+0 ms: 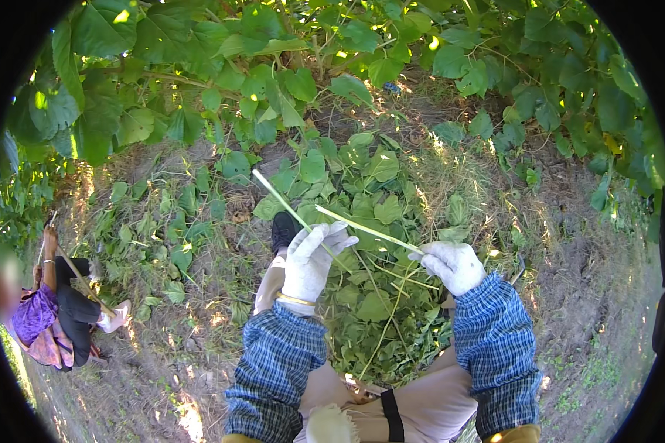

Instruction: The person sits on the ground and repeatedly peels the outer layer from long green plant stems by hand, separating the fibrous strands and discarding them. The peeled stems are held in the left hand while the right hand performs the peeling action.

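My left hand [310,266], in a pale work glove, pinches a peeled green plant stem [280,196] that points up and left. Between the fingers and thumb of my right hand [451,266], gloved alike, is the end of a second pale stem [366,228], its split tip reaching towards the first. The two stems lie apart. Beneath and between my hands is a heap of cut green leaves [374,307], with several thin stripped stems [390,318] on it.
Leafy branches [172,55] hang across the top. Scattered leaves and dry grass cover the soil [199,332]. A person [50,304] sits at the far left, holding a long stick [83,279]. My dark shoe [284,230] is beside the heap.
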